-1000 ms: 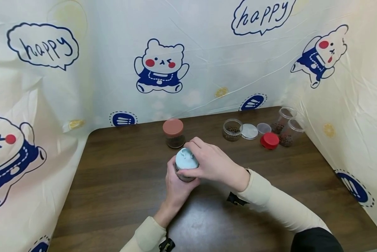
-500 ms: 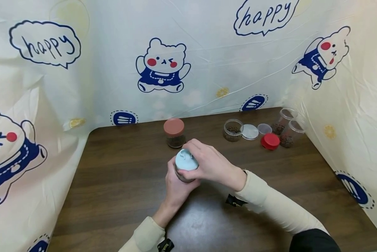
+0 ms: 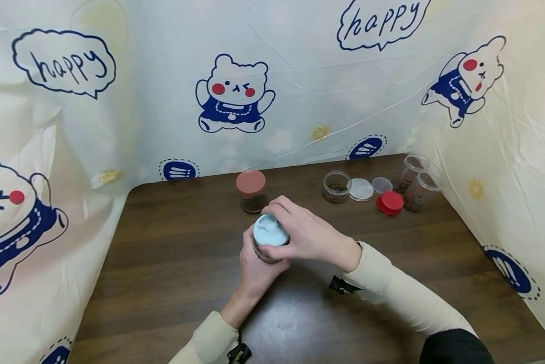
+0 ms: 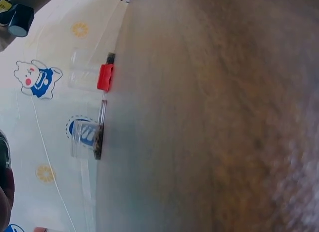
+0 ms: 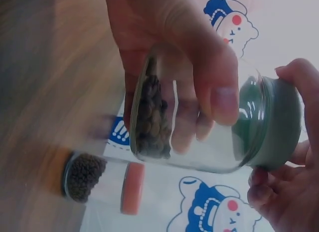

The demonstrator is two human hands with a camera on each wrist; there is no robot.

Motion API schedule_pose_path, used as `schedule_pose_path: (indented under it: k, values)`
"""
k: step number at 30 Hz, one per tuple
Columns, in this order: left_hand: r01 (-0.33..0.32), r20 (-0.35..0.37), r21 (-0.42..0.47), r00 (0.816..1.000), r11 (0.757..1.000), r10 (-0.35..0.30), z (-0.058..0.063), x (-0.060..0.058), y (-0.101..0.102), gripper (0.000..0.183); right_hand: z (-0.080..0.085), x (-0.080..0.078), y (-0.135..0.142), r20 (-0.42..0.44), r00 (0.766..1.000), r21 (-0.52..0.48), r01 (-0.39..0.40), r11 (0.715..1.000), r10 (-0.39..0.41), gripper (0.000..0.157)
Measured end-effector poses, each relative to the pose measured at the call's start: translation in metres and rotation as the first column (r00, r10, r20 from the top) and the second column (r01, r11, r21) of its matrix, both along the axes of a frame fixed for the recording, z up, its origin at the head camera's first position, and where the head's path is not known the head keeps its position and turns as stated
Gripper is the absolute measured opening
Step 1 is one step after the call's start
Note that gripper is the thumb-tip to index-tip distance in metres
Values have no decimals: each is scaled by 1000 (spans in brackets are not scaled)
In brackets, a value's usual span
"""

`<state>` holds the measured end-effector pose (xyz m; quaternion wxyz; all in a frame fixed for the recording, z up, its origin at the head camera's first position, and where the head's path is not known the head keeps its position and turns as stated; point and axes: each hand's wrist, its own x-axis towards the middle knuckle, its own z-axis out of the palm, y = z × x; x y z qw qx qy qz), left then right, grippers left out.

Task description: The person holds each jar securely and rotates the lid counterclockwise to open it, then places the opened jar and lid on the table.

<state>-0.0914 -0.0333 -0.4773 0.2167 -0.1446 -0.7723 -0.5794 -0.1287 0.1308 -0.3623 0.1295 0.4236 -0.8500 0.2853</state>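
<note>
A clear jar [image 5: 199, 152] with dark beans in its base is held off the table, lying sideways in the right wrist view. My left hand [image 3: 259, 268] grips the jar's body, its thumb pressed along the glass. On top sits a pale blue-green lid [image 3: 270, 231] with a small raised loop. My right hand [image 3: 304, 232] grips the lid's edge between thumb and fingers. The lid is on the jar mouth; whether it is loose I cannot tell. In the left wrist view only a sliver of hand and jar shows at the left edge.
Behind the hands stands a jar with a pink lid [image 3: 251, 183]. Farther right are an open jar of beans [image 3: 336, 188], a pale flat lid [image 3: 361, 189], a small translucent cap [image 3: 381, 185], a red lid [image 3: 390, 203] and two clear containers, one nearer [image 3: 420, 192]. A printed curtain borders the table.
The raised loop on the lid has turned slightly, and my right hand's fingers have shifted a little with it. My left hand keeps its grip on the jar.
</note>
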Motion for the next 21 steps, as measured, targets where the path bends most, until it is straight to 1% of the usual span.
schedule_pose_path:
  k: [6, 11, 14, 17, 21]
  values:
    - [-4, 11, 5, 1000, 1000, 4, 1, 1, 0, 88, 3, 1, -1, -22, 1000, 21, 22, 1000, -22, 57]
    - [9, -13, -10, 1000, 1000, -9, -1, 0, -1, 90, 4, -2, 0, -12, 999, 28, -36, 999, 36, 53]
    - [8, -11, -9, 1000, 1000, -8, -1, -1, -1, 90, 3, -1, 0, -32, 999, 38, -6, 999, 7, 59]
    - [8, -3, -3, 1000, 1000, -8, -2, -1, -2, 89, 2, 0, -1, -39, 999, 37, 23, 999, -22, 60]
    - [12, 5, -10, 1000, 1000, -12, -2, -2, -2, 90, 4, -2, 0, -25, 999, 45, -27, 999, 28, 54]
